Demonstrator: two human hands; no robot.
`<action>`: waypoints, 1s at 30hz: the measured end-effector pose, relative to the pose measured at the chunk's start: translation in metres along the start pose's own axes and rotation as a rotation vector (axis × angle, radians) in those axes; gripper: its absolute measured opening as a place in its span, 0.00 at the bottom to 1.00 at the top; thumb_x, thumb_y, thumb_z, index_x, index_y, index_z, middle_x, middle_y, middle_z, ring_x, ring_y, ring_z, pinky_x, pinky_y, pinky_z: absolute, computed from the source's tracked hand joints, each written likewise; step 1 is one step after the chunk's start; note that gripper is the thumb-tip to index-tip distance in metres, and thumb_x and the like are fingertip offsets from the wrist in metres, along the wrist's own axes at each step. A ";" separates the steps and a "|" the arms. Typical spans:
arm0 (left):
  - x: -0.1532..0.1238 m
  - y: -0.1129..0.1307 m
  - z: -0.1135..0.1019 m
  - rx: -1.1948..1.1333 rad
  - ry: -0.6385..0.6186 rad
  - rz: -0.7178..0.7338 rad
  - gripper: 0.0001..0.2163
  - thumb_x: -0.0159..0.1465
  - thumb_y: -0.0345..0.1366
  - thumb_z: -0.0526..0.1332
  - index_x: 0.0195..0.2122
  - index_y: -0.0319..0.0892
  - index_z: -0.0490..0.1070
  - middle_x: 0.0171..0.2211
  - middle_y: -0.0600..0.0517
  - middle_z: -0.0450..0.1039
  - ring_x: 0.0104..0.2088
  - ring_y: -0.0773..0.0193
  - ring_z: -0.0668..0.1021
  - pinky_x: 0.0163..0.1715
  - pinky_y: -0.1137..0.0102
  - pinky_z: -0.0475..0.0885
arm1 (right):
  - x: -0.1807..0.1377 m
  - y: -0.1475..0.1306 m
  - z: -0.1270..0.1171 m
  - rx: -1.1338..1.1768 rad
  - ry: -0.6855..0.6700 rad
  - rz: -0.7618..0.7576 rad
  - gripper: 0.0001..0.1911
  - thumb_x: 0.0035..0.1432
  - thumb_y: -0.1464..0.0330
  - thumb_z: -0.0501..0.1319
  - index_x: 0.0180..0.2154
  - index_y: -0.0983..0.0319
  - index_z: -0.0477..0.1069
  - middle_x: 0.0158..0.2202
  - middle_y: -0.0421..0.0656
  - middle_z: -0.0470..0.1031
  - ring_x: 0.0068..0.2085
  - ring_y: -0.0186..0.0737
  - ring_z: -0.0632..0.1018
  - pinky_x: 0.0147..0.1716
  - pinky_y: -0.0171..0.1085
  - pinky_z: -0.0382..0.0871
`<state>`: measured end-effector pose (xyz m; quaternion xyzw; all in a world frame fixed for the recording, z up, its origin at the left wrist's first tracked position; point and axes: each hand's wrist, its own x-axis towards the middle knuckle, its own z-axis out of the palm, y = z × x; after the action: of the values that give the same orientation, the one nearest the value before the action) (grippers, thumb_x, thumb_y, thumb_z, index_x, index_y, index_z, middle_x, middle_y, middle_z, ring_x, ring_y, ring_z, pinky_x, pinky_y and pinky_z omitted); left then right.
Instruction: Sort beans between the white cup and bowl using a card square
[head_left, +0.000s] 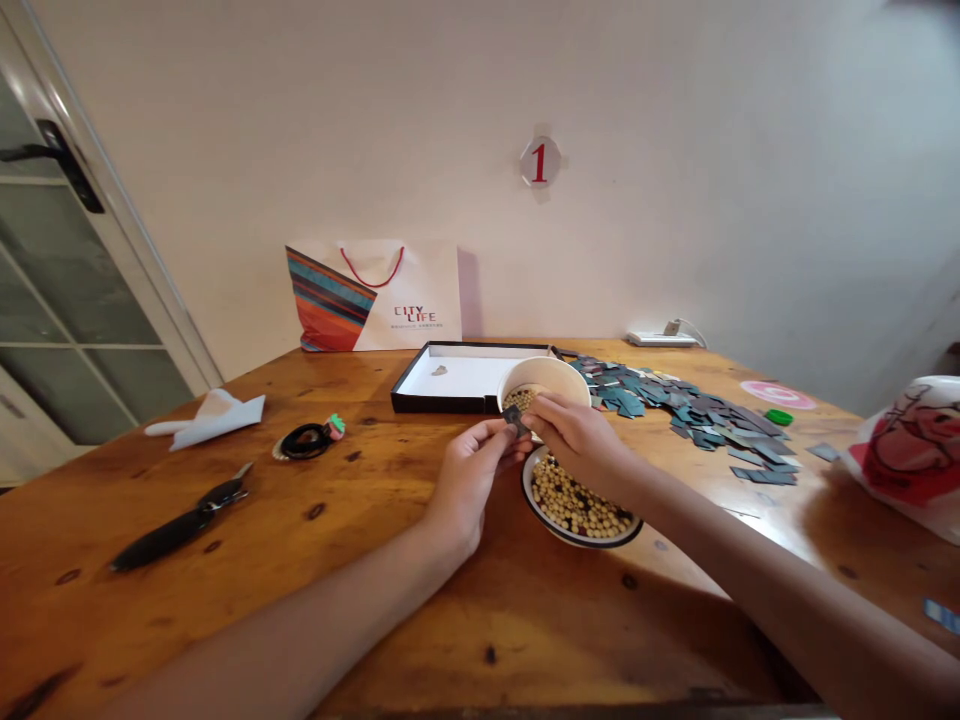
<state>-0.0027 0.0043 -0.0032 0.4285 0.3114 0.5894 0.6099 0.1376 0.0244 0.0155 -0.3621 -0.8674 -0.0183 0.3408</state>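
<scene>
My left hand (476,470) is closed in a pinch on a small dark flat piece (514,416), held up over the table. At the piece's other side is my right hand (574,430), its fingers bent and closed against it; some fingertips are hidden. Just behind the hands, a white tub (551,375) holds pale round beads or beans. Beneath my right hand stands a dark-rimmed bowl (529,495), filled with similar pale ones and a few dark ones. A spread heap of dark flat pieces (660,395) lies to the right.
Behind the tub lies a shallow black-edged box (442,403) with a white inside. A paper bag (420,290) leans on the wall. Black-handled cutters (176,530), a coiled black band (304,440) and white paper (217,420) are left. A red-and-white package (911,450) stands right.
</scene>
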 end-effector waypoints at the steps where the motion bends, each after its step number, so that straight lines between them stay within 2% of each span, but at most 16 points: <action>1: 0.000 0.000 0.000 -0.003 -0.001 -0.004 0.06 0.51 0.35 0.62 0.27 0.37 0.71 0.24 0.53 0.73 0.26 0.71 0.72 0.33 0.73 0.66 | 0.000 0.000 0.000 0.000 -0.002 -0.002 0.10 0.61 0.69 0.45 0.27 0.60 0.57 0.29 0.41 0.63 0.31 0.34 0.66 0.30 0.31 0.57; 6: 0.000 -0.001 0.000 0.000 -0.031 -0.003 0.06 0.50 0.35 0.62 0.27 0.37 0.71 0.24 0.53 0.72 0.27 0.70 0.73 0.33 0.73 0.66 | 0.000 0.001 0.001 -0.003 0.020 0.003 0.11 0.61 0.69 0.45 0.27 0.61 0.57 0.29 0.41 0.64 0.31 0.34 0.66 0.30 0.31 0.57; 12: 0.002 0.000 -0.001 -0.022 0.020 0.019 0.05 0.51 0.34 0.62 0.26 0.38 0.69 0.24 0.53 0.73 0.27 0.70 0.73 0.34 0.73 0.66 | 0.000 0.001 0.001 0.005 0.012 -0.005 0.11 0.61 0.69 0.45 0.26 0.61 0.57 0.28 0.40 0.63 0.30 0.34 0.65 0.29 0.32 0.56; 20: 0.003 0.002 -0.001 -0.001 0.045 0.043 0.05 0.50 0.34 0.62 0.26 0.38 0.69 0.23 0.54 0.73 0.27 0.70 0.74 0.35 0.73 0.67 | 0.001 -0.001 0.000 0.152 0.076 0.028 0.12 0.61 0.69 0.46 0.25 0.61 0.56 0.27 0.40 0.62 0.30 0.34 0.65 0.29 0.32 0.56; 30: 0.003 0.000 -0.002 0.096 0.001 0.042 0.06 0.51 0.34 0.62 0.26 0.37 0.69 0.23 0.54 0.73 0.26 0.70 0.73 0.33 0.73 0.67 | 0.000 0.002 0.001 0.114 0.031 0.014 0.11 0.61 0.69 0.46 0.25 0.60 0.55 0.26 0.39 0.62 0.30 0.33 0.65 0.29 0.31 0.56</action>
<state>-0.0039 0.0080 -0.0039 0.4634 0.3308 0.5866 0.5760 0.1381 0.0265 0.0144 -0.3477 -0.8591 0.0278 0.3746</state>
